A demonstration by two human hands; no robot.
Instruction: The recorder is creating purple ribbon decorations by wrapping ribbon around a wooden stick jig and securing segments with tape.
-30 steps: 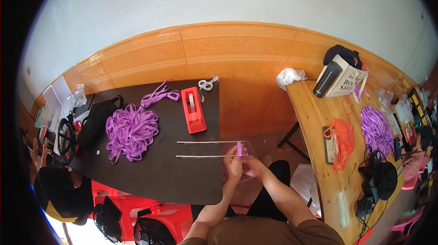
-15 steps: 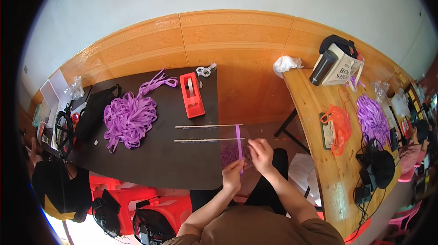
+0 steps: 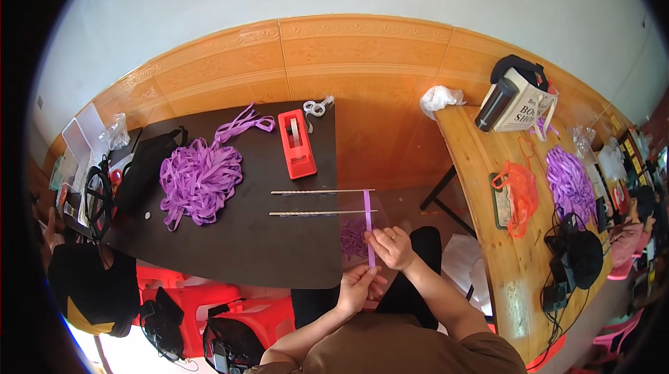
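The left hand [image 3: 358, 291] is closest in, beyond the desk's [image 3: 279, 255] right edge near its rounded near corner; thumb and forefinger are pinched shut on the low end of a purple strip [image 3: 369, 224], the other fingers loosely bent. Just farther out, the right hand [image 3: 391, 248] has its thumb and fingertips closed on the same strip, higher up. The strip runs nearly straight away from the person to 2 thin rods [image 3: 306, 214] — whether it loops around them is too small to tell. Under it, past the desk's right edge, shows more purple ribbon [image 3: 352, 236]. The rods lie nearly parallel, left parts on the desk, right ends jutting over that edge.

A large heap of purple ribbon [image 3: 201, 182] lies left of the rods, toward the desk's left edge. Farther off, a red tape dispenser [image 3: 298, 154] stands near the right edge, a smaller ribbon bundle [image 3: 244, 125] sits by the far edge, and white rings [image 3: 315, 108] lie at the far right corner — with orange wall panelling [image 3: 362, 60] behind.
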